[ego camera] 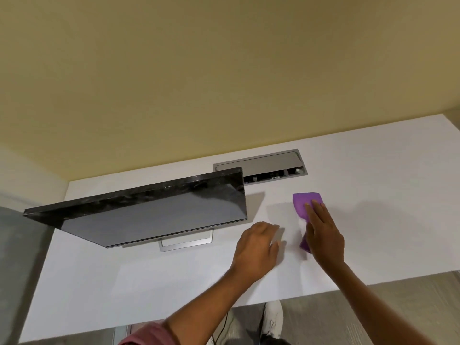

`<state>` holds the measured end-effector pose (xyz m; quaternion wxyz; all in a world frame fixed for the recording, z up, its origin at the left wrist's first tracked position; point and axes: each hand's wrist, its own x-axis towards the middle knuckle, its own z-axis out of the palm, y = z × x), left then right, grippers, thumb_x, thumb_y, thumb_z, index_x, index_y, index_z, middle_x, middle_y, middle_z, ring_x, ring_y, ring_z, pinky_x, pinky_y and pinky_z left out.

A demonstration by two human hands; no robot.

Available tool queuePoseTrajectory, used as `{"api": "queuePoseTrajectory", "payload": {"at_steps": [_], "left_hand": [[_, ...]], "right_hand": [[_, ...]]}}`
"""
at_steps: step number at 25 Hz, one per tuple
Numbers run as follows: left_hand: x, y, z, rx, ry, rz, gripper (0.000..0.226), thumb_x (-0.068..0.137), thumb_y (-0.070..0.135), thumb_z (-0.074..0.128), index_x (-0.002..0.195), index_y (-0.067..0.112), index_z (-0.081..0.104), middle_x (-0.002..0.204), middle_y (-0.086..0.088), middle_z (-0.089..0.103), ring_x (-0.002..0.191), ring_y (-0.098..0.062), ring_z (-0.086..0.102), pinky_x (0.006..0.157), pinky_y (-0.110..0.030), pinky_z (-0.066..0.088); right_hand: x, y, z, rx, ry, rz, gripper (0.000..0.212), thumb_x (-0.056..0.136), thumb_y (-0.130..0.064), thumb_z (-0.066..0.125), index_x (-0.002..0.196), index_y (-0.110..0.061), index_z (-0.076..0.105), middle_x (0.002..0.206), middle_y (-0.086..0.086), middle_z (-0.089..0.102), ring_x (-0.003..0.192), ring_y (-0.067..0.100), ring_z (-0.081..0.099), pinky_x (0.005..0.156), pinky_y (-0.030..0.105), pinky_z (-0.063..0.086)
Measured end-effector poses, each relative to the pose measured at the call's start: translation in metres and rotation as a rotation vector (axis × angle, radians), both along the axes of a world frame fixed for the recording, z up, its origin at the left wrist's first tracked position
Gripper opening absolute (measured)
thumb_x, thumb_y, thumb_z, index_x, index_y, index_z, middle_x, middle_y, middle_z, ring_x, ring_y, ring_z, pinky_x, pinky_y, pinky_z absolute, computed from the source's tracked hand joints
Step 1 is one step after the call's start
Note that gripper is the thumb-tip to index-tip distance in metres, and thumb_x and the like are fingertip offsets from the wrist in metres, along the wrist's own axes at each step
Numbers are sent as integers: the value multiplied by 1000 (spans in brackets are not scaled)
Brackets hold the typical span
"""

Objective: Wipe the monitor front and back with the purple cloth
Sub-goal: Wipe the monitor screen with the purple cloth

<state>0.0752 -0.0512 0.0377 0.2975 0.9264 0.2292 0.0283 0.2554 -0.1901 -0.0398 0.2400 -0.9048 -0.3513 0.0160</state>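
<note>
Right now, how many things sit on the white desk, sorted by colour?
Black: 1, the flat black monitor
Purple: 1, the purple cloth under the right hand
Grey: 1, the grey metal cable hatch set into the white desk
Total: 3

Dark monitor (154,215), purple cloth (302,204) beside

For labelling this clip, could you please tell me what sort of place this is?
Probably an office or meeting room: a white desk against a plain wall, a monitor on a stand, and a metal cable box set into the desk top.
</note>
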Motion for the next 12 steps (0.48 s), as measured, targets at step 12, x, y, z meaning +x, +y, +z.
{"api": "queuePoseTrajectory", "payload": {"at_steps": [12], "left_hand": [[-134, 79, 134, 46, -395, 152, 44, 106, 33, 56, 149, 20, 58, 152, 6, 58, 151, -7, 39, 119, -19, 33]], "right_hand": [[-102, 69, 182, 325, -209, 5, 59, 102, 4, 63, 156, -17, 57, 167, 3, 47, 156, 26, 42, 90, 49, 58]]}}
